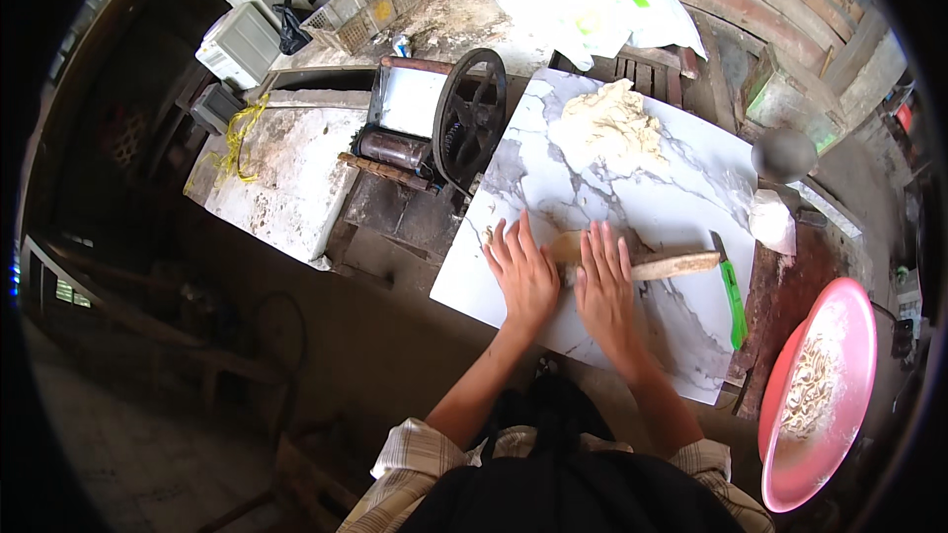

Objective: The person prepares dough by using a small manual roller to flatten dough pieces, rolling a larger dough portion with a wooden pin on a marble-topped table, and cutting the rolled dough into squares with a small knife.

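Both of my hands lie palm down on the white, grey-veined marble-look board (523,173), fingers stretched out. My left hand (523,271) has its fingers slightly spread. Close beside it, my right hand (604,286) presses on a long pale roll (676,266), which looks like dough. The roll sticks out to the right of that hand; its part under my palms is hidden. A small cream-coloured bit (488,235) shows by my left fingertips. Near the right end of the roll lies a knife with a green handle (734,304). A big lump of dough (614,128) rests at the board's far side.
Left of the board stands a hand-cranked roller machine (400,143) with a large black wheel (469,118). A pink basin (854,355) holding pale strips tilts at the right. White sacks (602,15) and a plastic crate (365,10) lie at the back.
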Motion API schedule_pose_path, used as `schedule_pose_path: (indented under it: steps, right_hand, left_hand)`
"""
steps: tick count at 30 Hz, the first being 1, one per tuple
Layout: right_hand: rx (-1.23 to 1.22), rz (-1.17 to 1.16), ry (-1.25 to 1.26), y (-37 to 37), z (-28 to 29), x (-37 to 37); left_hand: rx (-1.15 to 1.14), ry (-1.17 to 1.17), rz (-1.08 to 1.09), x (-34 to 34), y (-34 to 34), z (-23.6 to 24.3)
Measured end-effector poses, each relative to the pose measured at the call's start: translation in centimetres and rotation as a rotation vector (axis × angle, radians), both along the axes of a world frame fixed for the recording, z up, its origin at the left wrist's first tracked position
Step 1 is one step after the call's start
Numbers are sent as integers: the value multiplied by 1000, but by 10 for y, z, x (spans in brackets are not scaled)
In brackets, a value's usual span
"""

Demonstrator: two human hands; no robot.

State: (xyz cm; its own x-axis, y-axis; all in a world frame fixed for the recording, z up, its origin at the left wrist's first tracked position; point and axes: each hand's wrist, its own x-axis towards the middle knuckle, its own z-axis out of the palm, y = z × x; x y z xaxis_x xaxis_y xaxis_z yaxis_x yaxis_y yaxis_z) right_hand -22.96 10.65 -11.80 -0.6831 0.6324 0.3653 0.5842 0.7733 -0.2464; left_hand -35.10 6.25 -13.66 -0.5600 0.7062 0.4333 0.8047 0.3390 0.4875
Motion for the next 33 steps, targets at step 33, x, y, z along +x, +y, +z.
schedule_pose_path:
  steps: [33]
  right_hand:
    - [39,170,-24,-13,10,65]
  left_hand:
    - [18,2,-272,17,-53,4]
